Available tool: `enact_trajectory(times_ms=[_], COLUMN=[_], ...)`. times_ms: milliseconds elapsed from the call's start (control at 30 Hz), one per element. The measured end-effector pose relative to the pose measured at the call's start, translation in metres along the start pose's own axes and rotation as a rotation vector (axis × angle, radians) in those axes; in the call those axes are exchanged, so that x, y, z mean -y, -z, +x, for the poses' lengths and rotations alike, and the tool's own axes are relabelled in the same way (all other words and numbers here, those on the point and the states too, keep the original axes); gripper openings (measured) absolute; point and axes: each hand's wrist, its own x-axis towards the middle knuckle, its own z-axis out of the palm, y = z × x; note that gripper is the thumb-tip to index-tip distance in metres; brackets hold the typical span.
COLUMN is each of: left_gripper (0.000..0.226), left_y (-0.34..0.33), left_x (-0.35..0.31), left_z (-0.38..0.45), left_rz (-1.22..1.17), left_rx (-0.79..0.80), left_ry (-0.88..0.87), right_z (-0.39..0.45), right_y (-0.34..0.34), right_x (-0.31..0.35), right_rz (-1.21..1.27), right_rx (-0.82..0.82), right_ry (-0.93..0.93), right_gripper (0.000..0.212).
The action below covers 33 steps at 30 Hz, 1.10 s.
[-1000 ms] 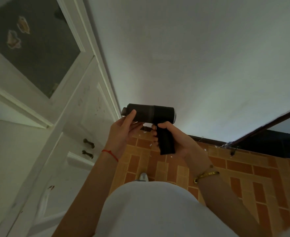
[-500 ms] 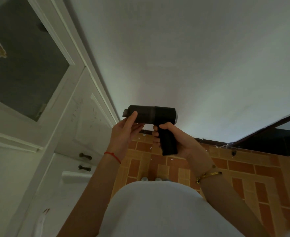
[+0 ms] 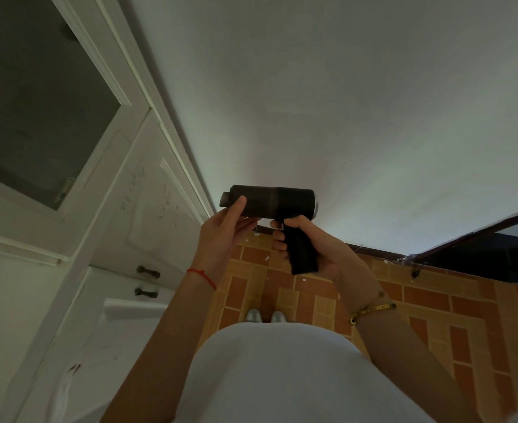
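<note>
Handheld vacuum (image 3: 282, 203) in left hand (image 3: 221, 236), right hand (image 3: 324, 248)

No legible text is recorded. Faint scribbles are noted on the white cabinet door (image 3: 134, 190), unreadable. Marks on the gold bracelet (image 3: 373, 309) are too small. The black handheld device (image 3: 282, 203) is too dark for labels.

A black pistol-shaped device (image 3: 277, 201) (perhaps a handheld vacuum), barrel level, nozzle leftward, grip pointing down.
</note>
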Motion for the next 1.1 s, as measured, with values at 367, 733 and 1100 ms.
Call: enact_trajectory(times_ms=[367, 733, 1100], left_gripper=[0.033, 0.043, 0.030], left_y=[0.000, 0.032, 0.120], left_x=[0.012, 0.139, 0.419], left_z=[0.042, 0.167, 0.340], left_rz=[0.033, 0.582, 1.037], left_rx=[0.040, -0.058, 0.013], left_ry=[0.143, 0.102, -0.193], right_z=[0.026, 0.151, 0.362], right_y=[0.014, 0.118, 0.320], right_x=[0.002, -0.045, -0.206], right_rz=[-0.069, -0.124, -0.590], right_rx=[-0.233, -0.470, -0.619], right_ry=[-0.042, 0.031, 0.069], right_gripper=[0.037, 0.018, 0.018])
